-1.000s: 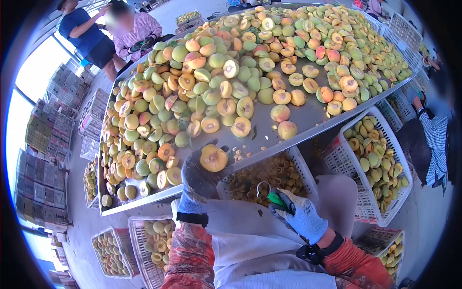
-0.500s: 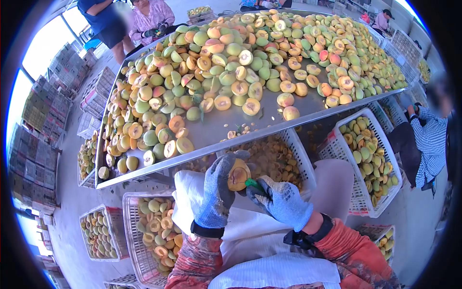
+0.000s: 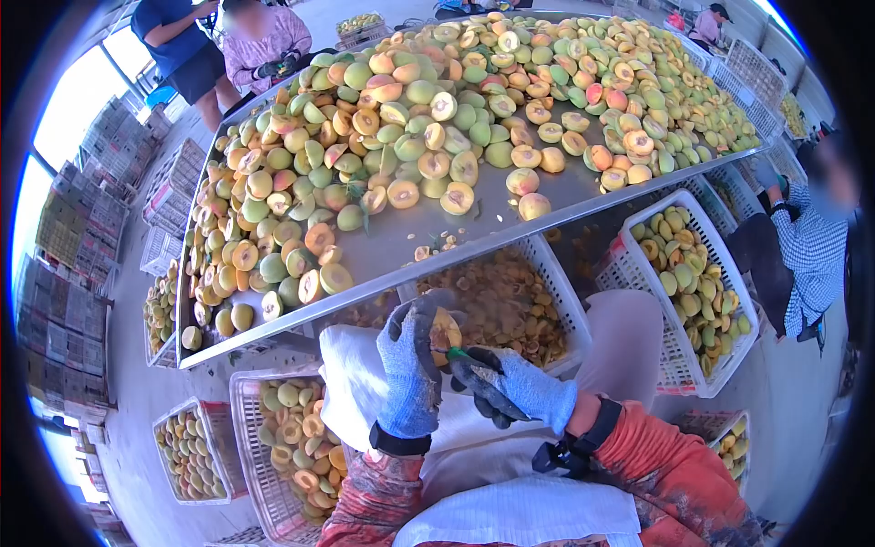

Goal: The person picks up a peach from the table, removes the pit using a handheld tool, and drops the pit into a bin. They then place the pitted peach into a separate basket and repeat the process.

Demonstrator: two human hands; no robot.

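My left hand [image 3: 407,360], in a blue and dark grey work glove, is closed around a halved peach [image 3: 445,330], with its yellow flesh partly turned away. My right hand [image 3: 512,385], gloved the same way, grips a small tool with a green handle [image 3: 455,353]. The tool's tip meets the fruit and is hidden there, so its exact kind does not show. Both hands are above my lap, over the near side of a white crate [image 3: 567,301] of brownish peach pieces. Ahead, a metal table [image 3: 415,242] bears a large heap of halved peaches [image 3: 401,193].
The metal table's raised rim [image 3: 383,294] runs across in front of me. A crate of peach halves [image 3: 244,410] stands at my left and another crate [image 3: 629,273] at my right. A person in a checked shirt [image 3: 811,260] sits at far right; others are behind the table.
The peach's cut face has turned more side-on, and my right hand has tilted, its fingers reaching lower. The whole view has shifted slightly.
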